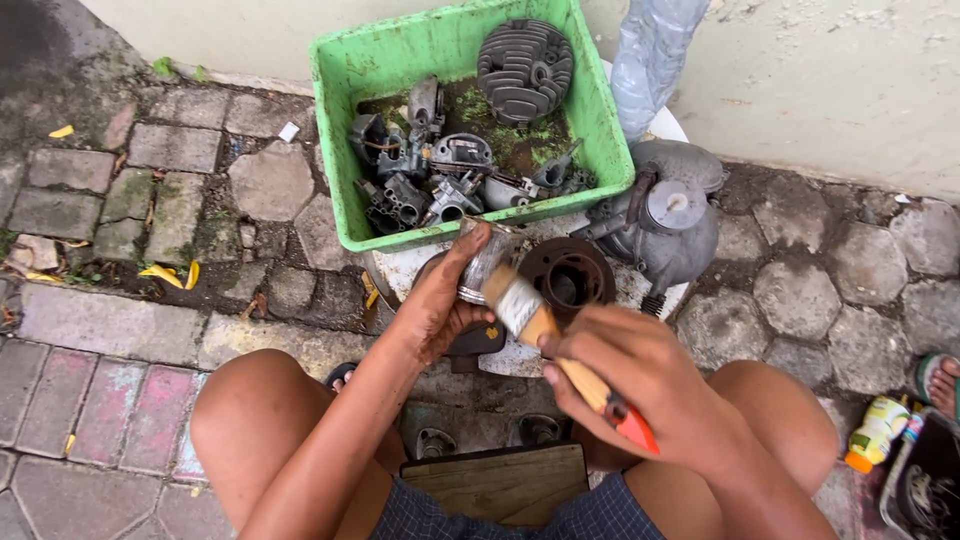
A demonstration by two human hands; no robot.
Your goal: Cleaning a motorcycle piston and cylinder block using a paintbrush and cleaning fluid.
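My left hand [440,305], smeared with grime, grips a small shiny metal cylinder part [487,258] over a white basin [400,270]. My right hand [640,385] holds a paintbrush [560,350] with a wooden handle and red tip; its bristle end lies against the metal part. A dark round engine cylinder [568,275] sits in the basin just right of the part. My bare knees frame the scene, and I sit on a low wooden stool [500,480].
A green plastic crate [345,140] behind the basin holds several greasy engine parts and a finned cylinder head [525,65]. A grey engine casing [670,215] lies to the right. A small bottle [875,430], a dark tray and another person's sandalled foot [938,385] are at far right.
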